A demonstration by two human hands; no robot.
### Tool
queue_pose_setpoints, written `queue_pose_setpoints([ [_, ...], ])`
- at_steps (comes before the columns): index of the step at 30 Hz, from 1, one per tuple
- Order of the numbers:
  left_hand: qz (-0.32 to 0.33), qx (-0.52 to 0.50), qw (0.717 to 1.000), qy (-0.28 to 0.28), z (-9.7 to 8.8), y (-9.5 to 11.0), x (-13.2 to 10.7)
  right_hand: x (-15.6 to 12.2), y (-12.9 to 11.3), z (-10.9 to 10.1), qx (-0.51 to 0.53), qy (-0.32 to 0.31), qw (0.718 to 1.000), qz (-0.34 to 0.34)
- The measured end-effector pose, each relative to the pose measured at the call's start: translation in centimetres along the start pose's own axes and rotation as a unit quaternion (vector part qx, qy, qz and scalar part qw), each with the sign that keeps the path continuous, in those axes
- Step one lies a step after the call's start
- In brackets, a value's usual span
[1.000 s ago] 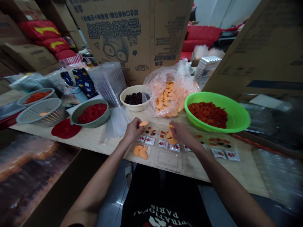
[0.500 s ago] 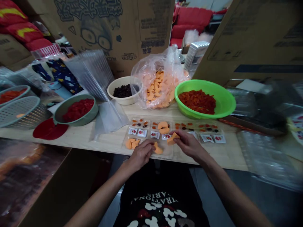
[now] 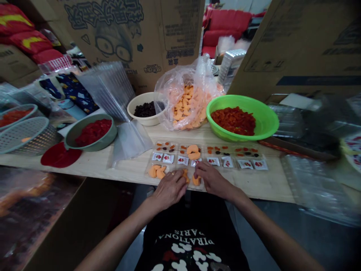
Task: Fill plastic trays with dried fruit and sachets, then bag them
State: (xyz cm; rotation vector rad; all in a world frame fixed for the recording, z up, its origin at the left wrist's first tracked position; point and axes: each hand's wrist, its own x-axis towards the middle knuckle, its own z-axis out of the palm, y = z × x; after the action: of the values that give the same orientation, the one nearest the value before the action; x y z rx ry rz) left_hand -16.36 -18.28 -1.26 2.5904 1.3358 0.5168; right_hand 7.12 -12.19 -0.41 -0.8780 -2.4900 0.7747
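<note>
While my right hand [image 3: 212, 181] pinches an orange piece [image 3: 196, 181] and my left hand [image 3: 171, 186] covers a second piece [image 3: 185, 175], its hold unclear, other pieces [image 3: 157, 172] already sit in the tray [image 3: 147, 171] leftward; two loose pieces [image 3: 193, 151], not yet settled, lie just beyond.

furniture: pale wood-grain table [image 3: 273, 184] | behind it: tall brown printed cardboard box [image 3: 175, 41], upside-down lettering | right: brown cardboard panel [image 3: 304, 49] with dark-blue band | left: stacked brown cartons [image 3: 17, 64], blurred | far back: bulky red padded shape [image 3: 228, 24], pale wall [image 3: 242, 5] | floor: smooth blue-grey [image 3: 293, 218] | light: dim, cool, corners darkest
</note>
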Motion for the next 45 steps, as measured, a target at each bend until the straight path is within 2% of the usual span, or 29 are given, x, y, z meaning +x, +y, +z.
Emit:
queue_pose_setpoints([
  [3,-0.042,-0.04,0.998,0.025,0.5,-0.2,0.2,-0.5,-1.1,-0.2,-0.084,-0.032,0.996,0.021],
  [8,-0.085,-0.064,0.994,0.026,0.5,0.1,0.9,-0.2,-4.1,1.2,-0.153,-0.053,0.978,0.135],
  [12,-0.07,-0.045,0.997,-0.008,-0.3,0.6,0.9,0.0,-4.4,2.6,-0.145,-0.069,0.983,0.089],
  [14,-0.068,-0.045,0.997,-0.014,-0.7,0.7,0.9,-0.1,-3.8,2.2,-0.125,-0.054,0.988,0.067],
  [16,-0.078,-0.056,0.995,0.009,-1.1,0.5,1.6,0.2,-3.1,1.1,-0.116,-0.013,0.991,0.07],
  [18,-0.101,-0.064,0.992,0.052,-1.4,-0.2,3.3,1.2,-2.3,-0.3,-0.142,0.028,0.985,0.089],
  [20,-0.126,-0.053,0.988,0.073,-1.5,-1.4,6.3,2.8,-1.5,-1.3,-0.194,0.029,0.975,0.11],
  [22,-0.125,-0.035,0.991,0.035,-1.3,-2.8,9.8,4.5,-0.6,-1.6,-0.23,-0.001,0.966,0.116],
  [24,-0.079,-0.029,0.995,-0.047,-1.0,-4.1,12.9,5.9,0.6,-1.7,-0.226,-0.001,0.968,0.11],
  [26,-0.041,-0.022,0.993,-0.112,-0.8,-5.3,15.1,6.7,2.0,-1.9,-0.179,0.048,0.977,0.11],
  [27,-0.04,-0.016,0.992,-0.123,-0.8,-5.7,15.8,6.7,2.8,-2.2,-0.137,0.086,0.98,0.119],
  [29,-0.062,-0.008,0.992,-0.106,-1.1,-6.2,16.3,6.0,4.1,-3.3,-0.02,0.169,0.973,0.158],
  [30,-0.075,-0.012,0.994,-0.083,-1.4,-6.2,16.2,5.2,4.7,-4.1,0.052,0.207,0.959,0.185],
  [33,-0.094,-0.074,0.993,0.015,-2.6,-5.2,15.3,1.5,5.1,-6.9,0.261,0.291,0.884,0.256],
  [35,-0.069,-0.138,0.986,0.065,-2.9,-3.6,14.2,-1.7,4.5,-8.3,0.342,0.305,0.839,0.292],
  [36,-0.047,-0.167,0.982,0.075,-2.8,-2.5,13.6,-3.2,4.0,-8.6,0.359,0.304,0.826,0.31],
  [38,-0.002,-0.215,0.974,0.073,-1.8,0.0,12.3,-5.6,2.9,-8.3,0.358,0.29,0.818,0.344],
  [41,0.036,-0.238,0.967,0.083,1.1,3.4,10.6,-7.5,2.0,-5.6,0.315,0.296,0.818,0.379],
  [43,0.051,-0.207,0.973,0.088,3.2,4.8,9.8,-7.9,1.7,-3.2,0.249,0.315,0.827,0.393],
  [45,0.058,-0.156,0.983,0.072,4.6,5.5,9.3,-8.0,1.4,-1.3,0.13,0.319,0.847,0.405],
])
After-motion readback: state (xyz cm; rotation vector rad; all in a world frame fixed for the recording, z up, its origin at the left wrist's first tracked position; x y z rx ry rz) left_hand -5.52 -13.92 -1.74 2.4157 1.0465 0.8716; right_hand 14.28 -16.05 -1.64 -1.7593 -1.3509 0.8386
